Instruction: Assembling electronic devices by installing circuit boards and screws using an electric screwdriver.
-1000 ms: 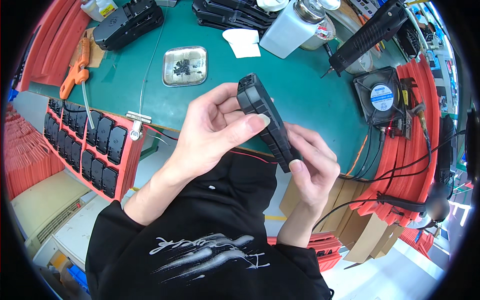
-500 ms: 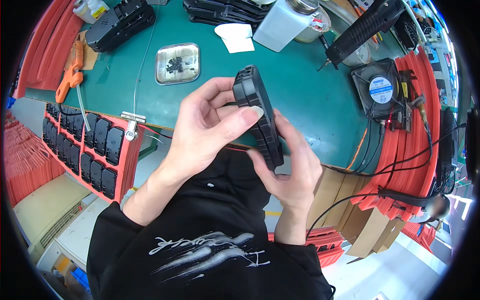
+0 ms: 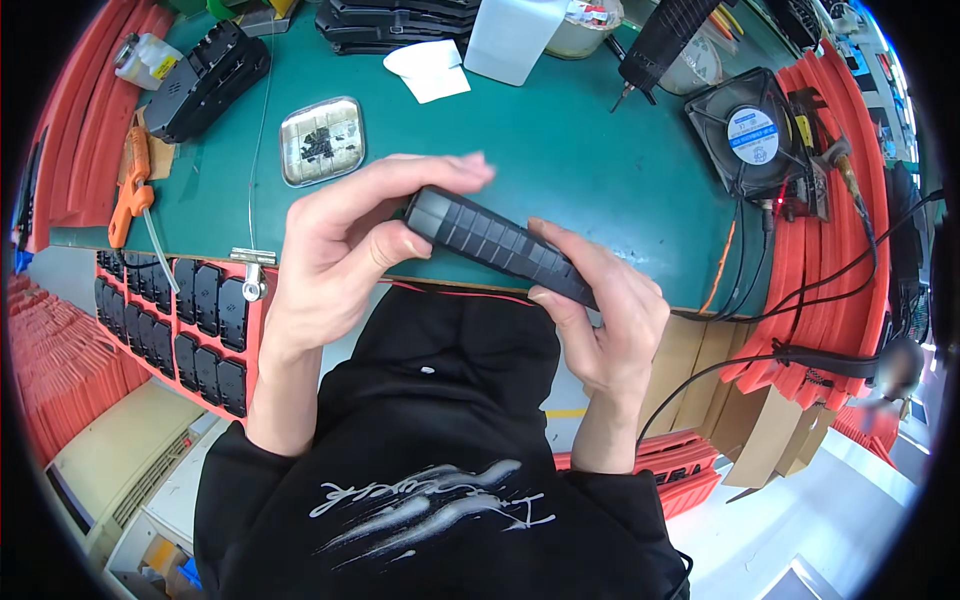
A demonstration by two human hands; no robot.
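Over the near edge of the surface (image 3: pixel 610 165), the black device (image 3: pixel 505 243) now slants more crosswise, turning its ribbed side upward, right hand (image 3: pixel 615 325) pinching one end, left hand (image 3: pixel 325 240) spread loosely around the other

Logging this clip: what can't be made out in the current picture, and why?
All in the head view:
Oblong black ribbed plastic case: far side hidden, turned away from the camera.
Left hand: outstretched fingertips blurred; whether it grips the case is unclear.
White rectangular bottle: top cut off by the upper edge.
Small black pieces in the square silvery metal tray: too small to identify.
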